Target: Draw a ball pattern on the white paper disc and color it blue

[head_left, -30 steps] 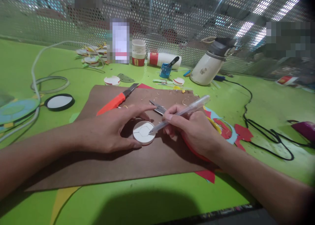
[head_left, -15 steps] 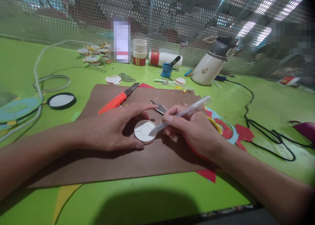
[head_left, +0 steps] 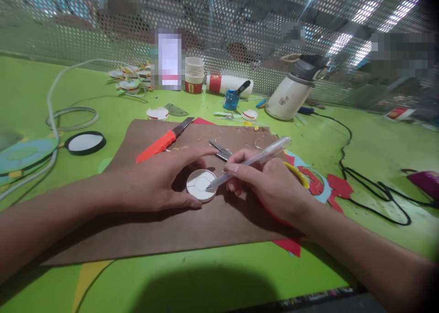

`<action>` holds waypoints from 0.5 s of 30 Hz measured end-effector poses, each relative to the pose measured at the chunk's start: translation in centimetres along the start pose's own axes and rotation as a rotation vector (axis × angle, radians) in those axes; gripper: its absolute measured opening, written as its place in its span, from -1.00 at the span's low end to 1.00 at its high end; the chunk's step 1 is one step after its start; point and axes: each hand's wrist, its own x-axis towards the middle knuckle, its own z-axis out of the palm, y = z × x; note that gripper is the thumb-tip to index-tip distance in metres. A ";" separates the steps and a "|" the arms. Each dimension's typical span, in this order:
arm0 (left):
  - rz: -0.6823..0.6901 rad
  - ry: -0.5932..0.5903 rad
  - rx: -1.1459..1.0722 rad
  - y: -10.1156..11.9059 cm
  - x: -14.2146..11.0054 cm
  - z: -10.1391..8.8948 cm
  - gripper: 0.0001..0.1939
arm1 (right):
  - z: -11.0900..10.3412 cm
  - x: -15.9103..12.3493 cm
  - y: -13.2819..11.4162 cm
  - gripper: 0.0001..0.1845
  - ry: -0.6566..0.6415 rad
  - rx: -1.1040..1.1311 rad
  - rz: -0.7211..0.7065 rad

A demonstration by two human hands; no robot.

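1. At the centre of the frame, the white disc (head_left: 201,185) lies on the brown board (head_left: 164,233), marked with a dark hexagonal outline and short lines running outward from it.
2. Your right hand (head_left: 265,180), right of centre, pinches the clear pen (head_left: 252,162) between thumb and fingers, its tip on the disc's face. Compared with the earlier frames, the tip sits slightly lower on that face.
3. Your left hand (head_left: 156,180) is spread in a C around the disc, thumb at the lower rim, index finger extended toward the scissors (head_left: 221,152). How firmly the curled fingers press cannot be told. This arrangement is unchanged.
4. At upper centre of the board, the scissors and the orange knife (head_left: 159,145) hold their earlier positions.
5. Across the upper part of the frame, the blue jar (head_left: 231,100) and the white jug (head_left: 290,96) remain standing on the green table (head_left: 171,285), the jug tilted in your view.
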 end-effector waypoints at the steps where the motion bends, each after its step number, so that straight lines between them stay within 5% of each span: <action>1: -0.005 -0.004 0.003 0.0 0.0 0.1 -0.02 | 0.0 0.0 -0.1 -0.75 -0.006 -0.005 0.000; 8: -0.142 -0.008 0.059 2.1 0.5 0.3 -0.08 | 0.2 -0.4 -0.5 -0.73 -0.066 -0.018 0.001; 15: -0.101 0.050 0.148 2.8 0.4 0.8 -0.23 | 0.2 -0.3 -0.3 -0.79 0.011 0.006 0.021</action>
